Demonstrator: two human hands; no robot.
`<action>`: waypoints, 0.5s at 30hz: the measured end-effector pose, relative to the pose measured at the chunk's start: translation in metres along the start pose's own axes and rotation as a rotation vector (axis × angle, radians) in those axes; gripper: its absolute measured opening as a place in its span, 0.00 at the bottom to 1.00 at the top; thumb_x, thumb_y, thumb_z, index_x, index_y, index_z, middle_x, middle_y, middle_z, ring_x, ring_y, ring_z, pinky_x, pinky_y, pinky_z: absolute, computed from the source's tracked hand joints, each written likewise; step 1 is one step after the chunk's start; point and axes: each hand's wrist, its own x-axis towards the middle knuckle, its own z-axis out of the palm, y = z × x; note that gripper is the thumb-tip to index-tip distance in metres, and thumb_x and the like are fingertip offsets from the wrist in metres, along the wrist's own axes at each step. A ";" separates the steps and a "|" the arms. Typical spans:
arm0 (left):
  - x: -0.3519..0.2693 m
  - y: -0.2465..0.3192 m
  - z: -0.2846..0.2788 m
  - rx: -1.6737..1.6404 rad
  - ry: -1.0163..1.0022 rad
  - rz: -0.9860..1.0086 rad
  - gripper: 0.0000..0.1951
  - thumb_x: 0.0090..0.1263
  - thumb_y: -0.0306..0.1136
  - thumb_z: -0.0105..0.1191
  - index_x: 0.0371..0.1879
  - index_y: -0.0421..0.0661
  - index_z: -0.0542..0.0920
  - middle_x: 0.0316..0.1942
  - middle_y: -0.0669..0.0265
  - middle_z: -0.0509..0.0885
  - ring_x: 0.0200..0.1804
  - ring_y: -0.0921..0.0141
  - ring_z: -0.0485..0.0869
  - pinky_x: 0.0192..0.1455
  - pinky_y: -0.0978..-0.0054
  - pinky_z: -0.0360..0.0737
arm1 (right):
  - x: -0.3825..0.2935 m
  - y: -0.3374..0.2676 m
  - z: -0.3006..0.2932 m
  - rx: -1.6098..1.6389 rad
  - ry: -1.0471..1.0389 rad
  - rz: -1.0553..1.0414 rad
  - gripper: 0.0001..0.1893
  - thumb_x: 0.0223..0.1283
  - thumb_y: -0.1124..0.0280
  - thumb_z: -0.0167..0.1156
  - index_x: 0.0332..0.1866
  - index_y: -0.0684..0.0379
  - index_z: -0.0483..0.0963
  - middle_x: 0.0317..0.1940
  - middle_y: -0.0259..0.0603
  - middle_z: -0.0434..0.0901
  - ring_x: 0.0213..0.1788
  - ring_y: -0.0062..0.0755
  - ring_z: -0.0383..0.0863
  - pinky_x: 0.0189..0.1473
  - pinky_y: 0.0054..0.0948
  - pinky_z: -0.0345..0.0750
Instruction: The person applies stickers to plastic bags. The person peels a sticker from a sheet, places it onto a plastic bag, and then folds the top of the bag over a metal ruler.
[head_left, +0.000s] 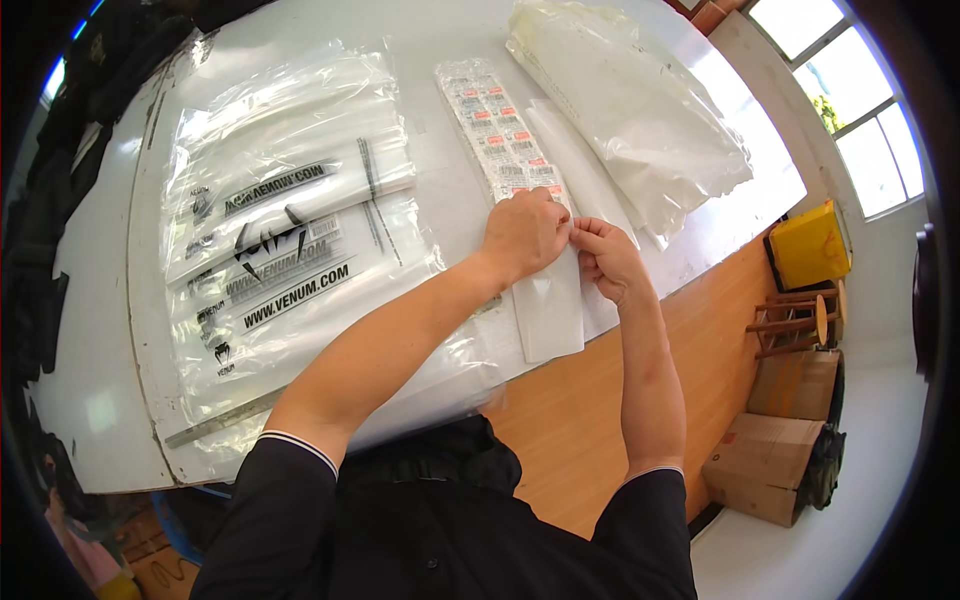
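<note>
A strip of label sheets (496, 127) with printed barcodes and red marks, wrapped in or backed by crinkled clear plastic, lies on the white table. My left hand (527, 231) rests over its near end, fingertips pinched at the right edge. Close against those fingertips, my right hand (609, 256) pinches the same edge between thumb and forefinger; what exactly is between the fingers is too small to tell. A white glossy strip (551, 319) extends below my hands towards the table's edge. To my left, printed clear plastic bags (292, 142) lie stacked.
A large translucent plastic bag (637, 112) covers the far right of the white table (450, 37), beside a pale sheet (574, 161). A metal ruler (225, 418) lies across the bags' near side. Cardboard boxes (761, 457), a wooden stool (791, 324) and a yellow container (810, 246) stand right.
</note>
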 end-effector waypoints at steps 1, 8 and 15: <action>0.002 0.001 -0.002 -0.029 -0.017 -0.065 0.11 0.65 0.37 0.60 0.40 0.48 0.92 0.41 0.62 0.88 0.45 0.59 0.86 0.47 0.62 0.84 | 0.000 -0.001 0.001 0.001 -0.002 0.002 0.06 0.68 0.68 0.67 0.45 0.56 0.81 0.28 0.20 0.76 0.24 0.09 0.65 0.24 0.15 0.60; 0.014 0.004 -0.015 -0.270 -0.216 -0.414 0.14 0.61 0.40 0.59 0.40 0.50 0.92 0.42 0.64 0.91 0.46 0.65 0.89 0.47 0.66 0.84 | -0.004 -0.008 0.006 -0.169 -0.011 -0.071 0.07 0.69 0.66 0.67 0.44 0.56 0.82 0.29 0.19 0.77 0.25 0.08 0.65 0.26 0.15 0.60; 0.019 0.004 -0.017 -0.288 -0.253 -0.552 0.14 0.60 0.42 0.59 0.39 0.52 0.93 0.38 0.64 0.93 0.42 0.66 0.90 0.47 0.67 0.84 | -0.002 -0.005 0.006 -0.169 -0.038 -0.107 0.09 0.69 0.68 0.66 0.49 0.59 0.82 0.29 0.20 0.76 0.24 0.08 0.62 0.24 0.13 0.59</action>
